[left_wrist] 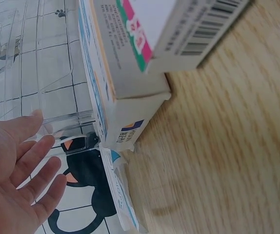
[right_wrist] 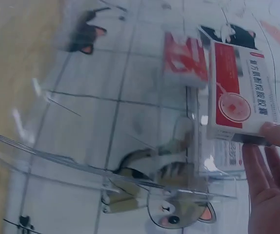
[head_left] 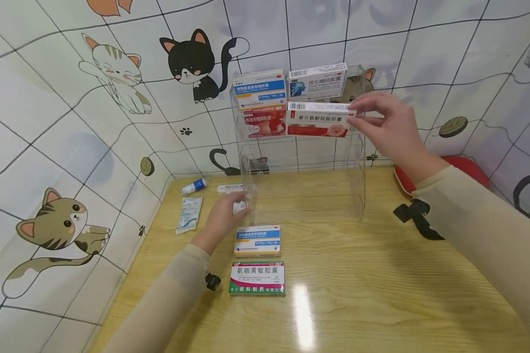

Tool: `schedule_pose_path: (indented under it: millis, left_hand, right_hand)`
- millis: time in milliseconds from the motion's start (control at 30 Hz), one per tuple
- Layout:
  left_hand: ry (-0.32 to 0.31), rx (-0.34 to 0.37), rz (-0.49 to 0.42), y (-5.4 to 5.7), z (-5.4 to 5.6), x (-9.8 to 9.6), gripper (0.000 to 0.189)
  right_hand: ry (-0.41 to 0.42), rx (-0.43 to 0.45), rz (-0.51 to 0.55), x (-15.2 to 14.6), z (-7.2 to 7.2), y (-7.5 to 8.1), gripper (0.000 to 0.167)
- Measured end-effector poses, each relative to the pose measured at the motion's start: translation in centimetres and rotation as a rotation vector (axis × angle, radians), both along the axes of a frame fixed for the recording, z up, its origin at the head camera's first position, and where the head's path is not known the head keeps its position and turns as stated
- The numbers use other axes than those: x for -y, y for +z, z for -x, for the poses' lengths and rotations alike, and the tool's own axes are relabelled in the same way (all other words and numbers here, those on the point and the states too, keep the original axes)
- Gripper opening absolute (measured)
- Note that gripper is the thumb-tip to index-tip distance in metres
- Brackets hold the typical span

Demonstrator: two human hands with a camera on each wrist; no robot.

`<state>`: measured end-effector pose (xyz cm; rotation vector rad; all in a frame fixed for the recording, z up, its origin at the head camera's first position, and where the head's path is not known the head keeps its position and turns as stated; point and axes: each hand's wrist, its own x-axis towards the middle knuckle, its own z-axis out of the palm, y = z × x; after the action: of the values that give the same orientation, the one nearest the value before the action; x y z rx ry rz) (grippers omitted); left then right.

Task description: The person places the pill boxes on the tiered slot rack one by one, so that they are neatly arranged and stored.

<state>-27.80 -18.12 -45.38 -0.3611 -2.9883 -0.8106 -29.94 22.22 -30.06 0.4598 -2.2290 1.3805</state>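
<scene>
Pinching the red-and-white box (head_left: 318, 120) by its right end, my right hand (head_left: 390, 122) has thumb and fingers clamped on it at the upper centre of the head view, just right of the red box (head_left: 267, 122) in the clear rack (head_left: 357, 184). Left of centre, my left hand (head_left: 224, 214) has its fingers apart, gripping nothing; whether they touch the rack I cannot tell. To do this well, I'd hold the box level, printed front toward me, pinch only its end, and avoid knocking the grey box (head_left: 318, 82) above; the rack looks light and might shift, so steadying it should help. I count one rack and six boxes: one red-and-white, one red, one grey, two blue (the upper blue box (head_left: 259, 91) racked, the lower blue box (head_left: 257, 241) on the surface (head_left: 344, 294)), and one green box (head_left: 257, 278) at lower centre; plus one tube (head_left: 194, 186) and one packet (head_left: 189, 214), left.
</scene>
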Motion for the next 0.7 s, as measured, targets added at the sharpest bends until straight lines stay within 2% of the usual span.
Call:
schedule_pose_path:
  millis: [133,233,467,567,700]
  left_hand:
    - [0.000,0.017,-0.021,-0.2,-0.1,0.0,0.051]
    - [0.000,0.012,-0.028,-0.3,0.0,0.1,0.051]
    - [-0.003,0.007,-0.011,-0.3,0.0,0.3,0.052]
    - [0.004,0.014,-0.011,-0.3,-0.1,0.3,0.052]
    - [-0.003,0.019,-0.021,-0.1,-0.1,0.1,0.052]
  right_hand:
    - [-0.040,-0.056,-0.037,-0.4,2.2,2.1,0.022]
    - [-0.068,-0.052,-0.068,-0.9,3.7,2.7,0.023]
    - [-0.116,-0.016,-0.104,-1.3,6.2,1.7,0.025]
    - [-0.110,-0.016,-0.158,-1.1,6.5,1.2,0.025]
    - [-0.090,-0.050,-0.284,-1.3,6.3,0.9,0.024]
